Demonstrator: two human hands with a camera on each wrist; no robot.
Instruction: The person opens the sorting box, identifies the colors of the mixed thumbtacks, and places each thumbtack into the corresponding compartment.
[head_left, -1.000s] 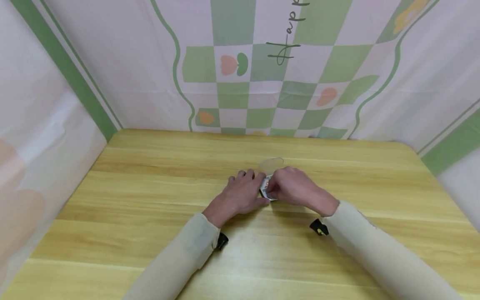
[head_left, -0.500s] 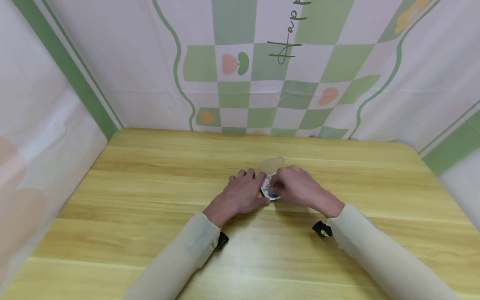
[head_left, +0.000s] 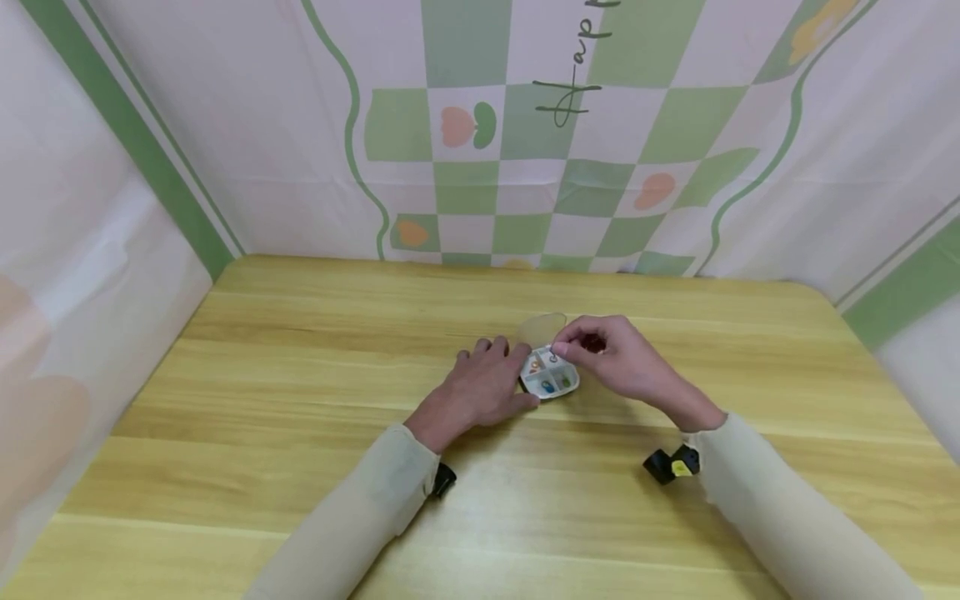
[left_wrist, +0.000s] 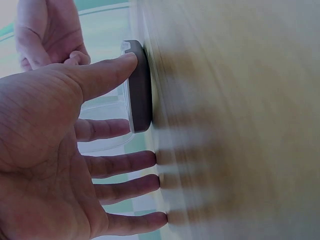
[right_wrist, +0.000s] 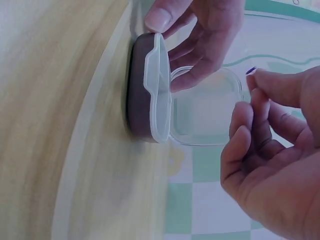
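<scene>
A small dark-sided pill box (head_left: 551,397) with a white divided insert lies on the table. Its clear lid (head_left: 542,330) is tipped back. Small coloured pieces sit in its compartments, among them an orange one (head_left: 535,367), a blue one (head_left: 547,387) and a green one (head_left: 566,382). My left hand (head_left: 483,389) steadies the box between thumb and index finger, the other fingers stretched with tips at the table. Beside the box's far right corner, my right hand (head_left: 622,357) pinches a tiny purple-and-white piece (right_wrist: 251,71) between thumb and index finger; its kind I cannot tell.
The wooden table (head_left: 300,500) runs back to a hanging cloth (head_left: 465,192) with green and white checks. White cloth with green stripes hangs at both sides. Black wrist cameras show under the sleeves, one of them the right camera (head_left: 670,464).
My right hand has risen out of the pill box and shifted up and right, uncovering the compartments. It now holds the tiny piece by the box's far edge. The left hand has stayed put.
</scene>
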